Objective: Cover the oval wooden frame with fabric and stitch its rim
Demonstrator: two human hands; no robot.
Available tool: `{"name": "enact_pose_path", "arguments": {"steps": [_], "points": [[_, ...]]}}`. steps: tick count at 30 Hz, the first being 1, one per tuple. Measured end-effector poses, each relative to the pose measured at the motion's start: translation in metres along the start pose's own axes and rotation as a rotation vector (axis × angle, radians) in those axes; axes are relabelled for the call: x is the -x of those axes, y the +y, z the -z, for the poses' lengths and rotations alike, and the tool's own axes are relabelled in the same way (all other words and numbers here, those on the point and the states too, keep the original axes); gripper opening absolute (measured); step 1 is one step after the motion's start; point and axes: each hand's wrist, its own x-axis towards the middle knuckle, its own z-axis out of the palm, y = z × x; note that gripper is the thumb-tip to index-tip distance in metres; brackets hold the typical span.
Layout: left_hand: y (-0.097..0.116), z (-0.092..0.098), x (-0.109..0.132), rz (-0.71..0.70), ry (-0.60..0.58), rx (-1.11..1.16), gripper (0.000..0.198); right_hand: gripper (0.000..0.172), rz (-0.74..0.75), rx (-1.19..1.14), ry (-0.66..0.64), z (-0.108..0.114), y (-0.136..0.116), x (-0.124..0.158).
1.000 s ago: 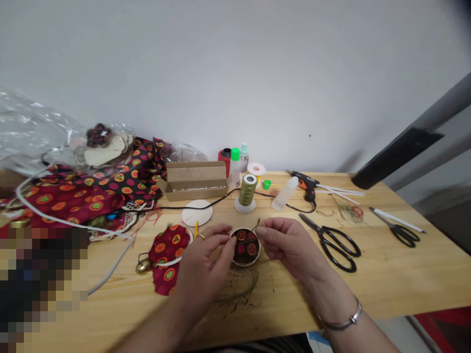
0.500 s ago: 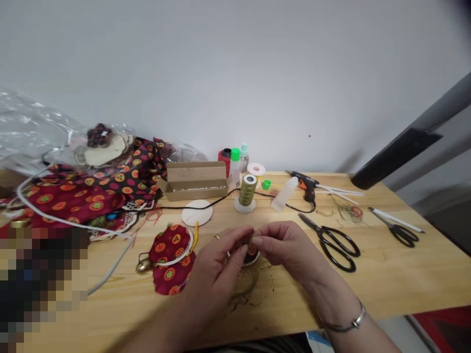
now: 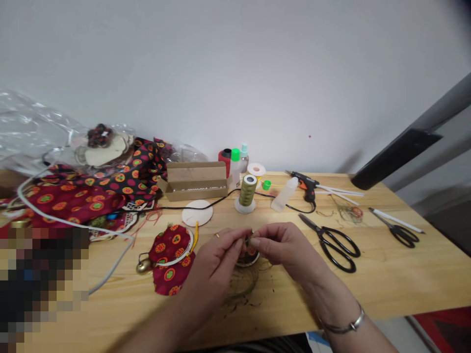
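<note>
My left hand is closed, thumb and forefinger pinching at a small round piece covered in dark patterned fabric with a pale rim. Close against it, my right hand pinches what looks like olive thread; the fingertips hide most of it. Loose loops of olive thread hang or lie just below the hands, with dark scraps on the wood. Behind the fingers stands a cone of olive thread. Left of my left hand lie red patterned fabric rounds with a white ring edge and a brass bell.
Black-handled scissors lie right of my hands, with smaller scissors and a pen farther out. Behind are a glue gun, a translucent bottle and an open cardboard box. Patterned cloth is heaped at left.
My fingertips have shifted slightly apart, and a bit of green now shows between them. The thread loops below have moved a little. Everything else lies as before.
</note>
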Motion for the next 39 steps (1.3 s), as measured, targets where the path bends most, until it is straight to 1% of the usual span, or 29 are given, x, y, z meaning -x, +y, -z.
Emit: {"name": "enact_pose_path", "arguments": {"steps": [3, 5, 7, 10, 13, 16, 21, 28, 34, 39], "points": [[0.002, 0.001, -0.001, 0.055, -0.008, 0.053, 0.026, 0.022, -0.003, 0.023, 0.008, 0.000, 0.001, 0.000], [0.003, 0.001, -0.001, 0.066, -0.004, 0.056, 0.023, 0.021, -0.006, 0.038, 0.007, 0.000, 0.002, 0.001], [0.003, 0.002, -0.002, 0.046, 0.013, 0.018, 0.020, 0.019, 0.002, 0.062, 0.013, 0.000, 0.003, 0.000], [0.001, 0.003, -0.004, -0.020, 0.030, -0.057, 0.018, 0.017, 0.006, 0.099, 0.022, 0.000, 0.005, 0.000], [0.000, 0.005, -0.004, -0.085, -0.009, -0.120, 0.019, 0.017, -0.008, 0.103, 0.017, -0.001, 0.005, -0.001], [0.001, 0.008, -0.004, -0.100, -0.031, -0.188, 0.020, 0.016, -0.006, 0.075, 0.011, -0.001, 0.005, -0.001], [0.005, 0.009, -0.004, -0.030, -0.005, -0.226, 0.015, 0.014, 0.014, 0.072, 0.014, -0.001, 0.006, 0.000], [0.005, 0.002, -0.005, 0.046, 0.000, -0.079, 0.015, 0.015, 0.045, 0.057, 0.007, -0.001, 0.008, -0.001], [0.005, -0.001, -0.004, 0.084, 0.020, -0.028, 0.016, 0.014, 0.070, -0.025, 0.017, -0.001, 0.009, 0.000], [0.005, -0.003, -0.002, 0.115, -0.016, -0.050, 0.019, 0.016, 0.056, -0.169, 0.033, 0.000, 0.002, 0.004]]}}
